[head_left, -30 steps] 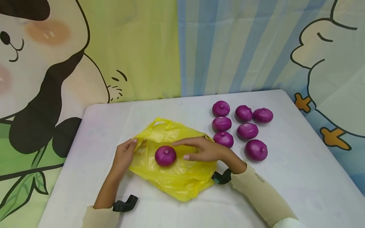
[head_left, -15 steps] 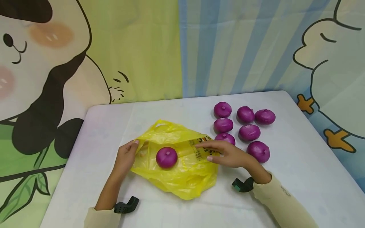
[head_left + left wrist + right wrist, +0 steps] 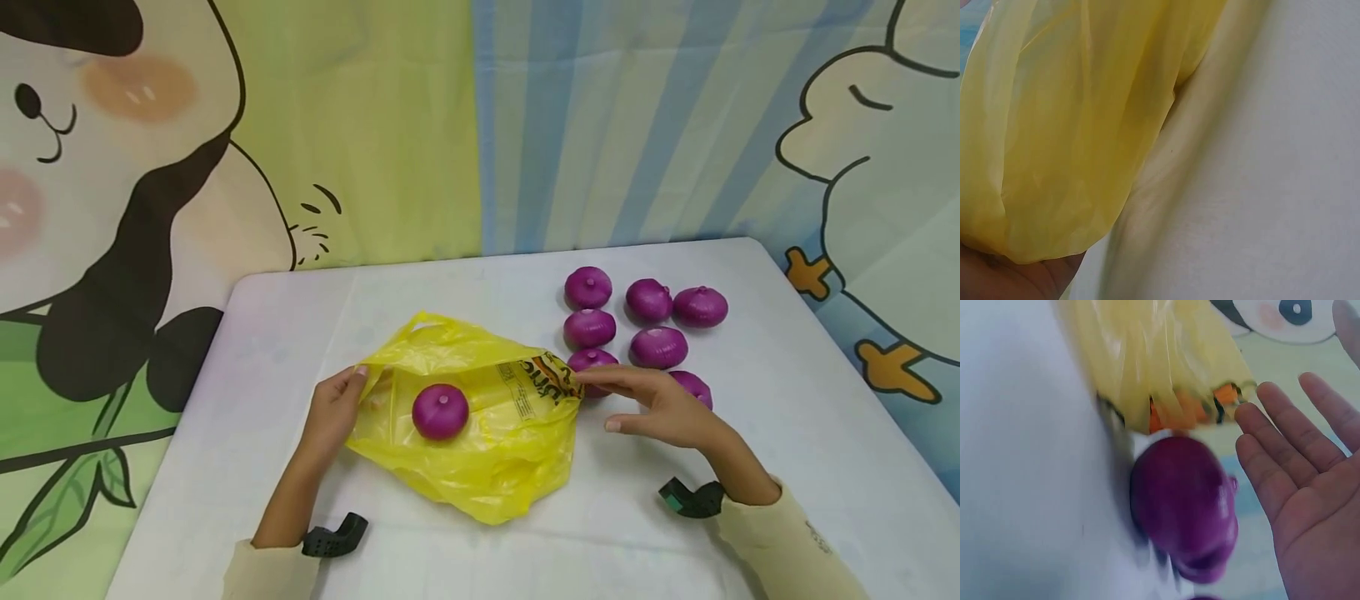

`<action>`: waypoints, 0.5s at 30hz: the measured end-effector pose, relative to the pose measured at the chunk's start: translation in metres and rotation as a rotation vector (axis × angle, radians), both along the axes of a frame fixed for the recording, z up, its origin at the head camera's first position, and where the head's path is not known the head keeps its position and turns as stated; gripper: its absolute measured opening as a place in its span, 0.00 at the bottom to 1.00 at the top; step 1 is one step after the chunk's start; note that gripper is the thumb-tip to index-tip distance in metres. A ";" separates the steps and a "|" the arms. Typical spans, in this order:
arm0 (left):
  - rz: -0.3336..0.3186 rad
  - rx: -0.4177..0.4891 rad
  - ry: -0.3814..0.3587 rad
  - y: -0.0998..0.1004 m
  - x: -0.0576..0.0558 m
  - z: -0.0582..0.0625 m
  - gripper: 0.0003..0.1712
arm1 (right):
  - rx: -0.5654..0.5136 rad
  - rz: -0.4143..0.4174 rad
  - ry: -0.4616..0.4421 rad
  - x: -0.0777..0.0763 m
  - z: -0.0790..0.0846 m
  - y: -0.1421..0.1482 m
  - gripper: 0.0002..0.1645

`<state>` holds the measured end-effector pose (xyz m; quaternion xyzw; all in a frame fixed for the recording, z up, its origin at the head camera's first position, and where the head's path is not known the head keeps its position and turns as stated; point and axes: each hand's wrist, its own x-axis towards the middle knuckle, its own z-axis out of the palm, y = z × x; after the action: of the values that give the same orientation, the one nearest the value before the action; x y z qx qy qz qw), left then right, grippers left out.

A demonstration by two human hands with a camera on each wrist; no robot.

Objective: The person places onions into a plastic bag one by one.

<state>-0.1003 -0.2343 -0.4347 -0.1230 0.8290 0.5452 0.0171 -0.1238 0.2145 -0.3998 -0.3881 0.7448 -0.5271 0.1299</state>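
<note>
A yellow plastic bag (image 3: pixel 480 475) lies on the table with its mouth spread and dark printing at its right end. Inside the mouth sits one purple onion (image 3: pixel 440 412). My left hand (image 3: pixel 335 408) pinches the bag's left edge between thumb and fingers; the left wrist view has the yellow film (image 3: pixel 1072 137) hanging over the fingers (image 3: pixel 1022 278). Just right of the bag, my right hand (image 3: pixel 660 407) is held over the table with fingers extended and nothing in it. In the right wrist view its palm (image 3: pixel 1316 500) faces a nearby onion (image 3: pixel 1182 494).
Several more onions stand in loose rows at the right, including one at the back (image 3: pixel 588 287), a far right one (image 3: pixel 700 307) and one partly behind the right hand (image 3: pixel 692 387). A white cloth covers the table (image 3: pixel 285 317). Behind hangs a cartoon-printed curtain (image 3: pixel 390 125).
My right hand has drawn back to the right, away from the onion in the bag and past the bag's printed end. My left hand keeps its hold on the bag's edge.
</note>
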 end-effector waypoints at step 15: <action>0.010 -0.006 0.003 0.001 -0.002 -0.001 0.31 | 0.022 -0.247 0.071 0.012 0.003 0.058 0.37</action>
<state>-0.1019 -0.2337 -0.4360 -0.1266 0.8300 0.5431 0.0128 -0.1120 0.2722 -0.3966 -0.3105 0.7966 -0.5169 0.0417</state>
